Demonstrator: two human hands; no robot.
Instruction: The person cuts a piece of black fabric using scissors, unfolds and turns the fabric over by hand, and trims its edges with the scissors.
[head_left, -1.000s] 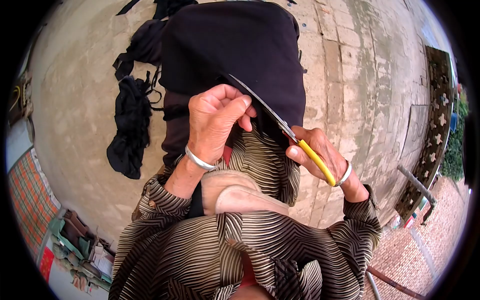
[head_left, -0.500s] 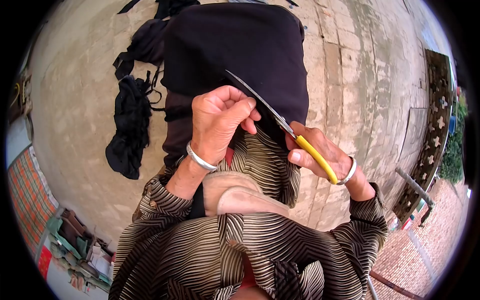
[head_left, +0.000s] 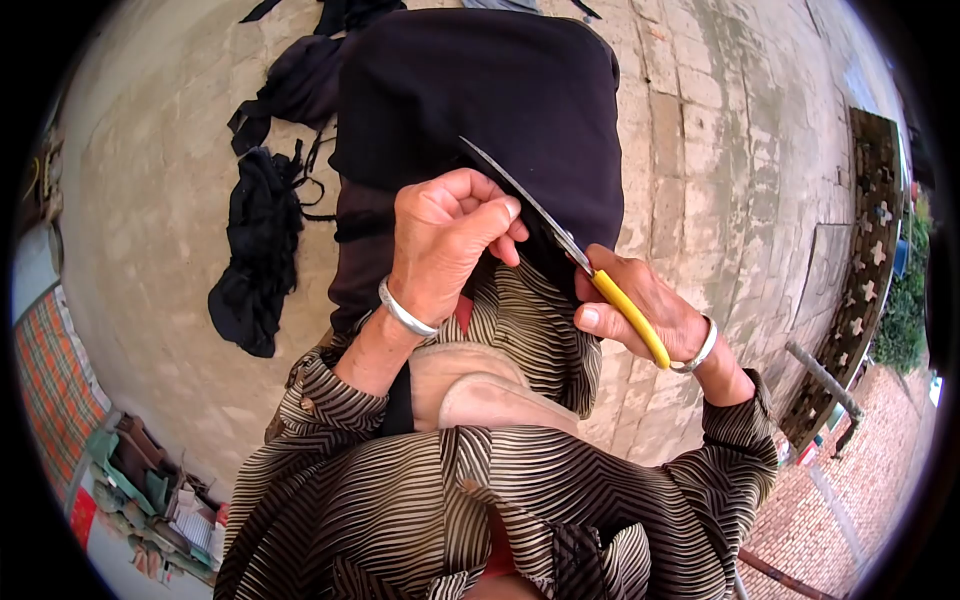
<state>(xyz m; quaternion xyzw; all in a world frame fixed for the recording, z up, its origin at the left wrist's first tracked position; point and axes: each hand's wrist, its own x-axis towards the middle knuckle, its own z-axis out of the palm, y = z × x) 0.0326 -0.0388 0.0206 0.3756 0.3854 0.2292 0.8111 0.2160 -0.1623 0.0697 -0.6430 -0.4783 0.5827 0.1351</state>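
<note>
Dark cloth (head_left: 480, 80) lies spread over my lap. My left hand (head_left: 450, 235) is closed in a pinch at the cloth's near edge, beside the scissor blades; what sits between its fingertips is too small to make out. Scissors with a yellow handle (head_left: 630, 318) are in my right hand (head_left: 645, 305), fingers wrapped round the handle. Their blades (head_left: 515, 190) point up and left over the cloth, close to my left fingertips. Each wrist wears a silver bangle. Part of the cloth under my hands is hidden.
Black cloth scraps (head_left: 258, 250) lie on the concrete floor (head_left: 160, 200) to the left, with more (head_left: 300, 80) at the upper left. A checked cloth (head_left: 55, 385) and piled items (head_left: 150, 480) are at the lower left. A metal pipe (head_left: 825, 378) stands at the right.
The cloth and my left hand have shifted slightly right in view. The scissors' tip has moved a little, and the blades appear closer together. Both hands keep their grips.
</note>
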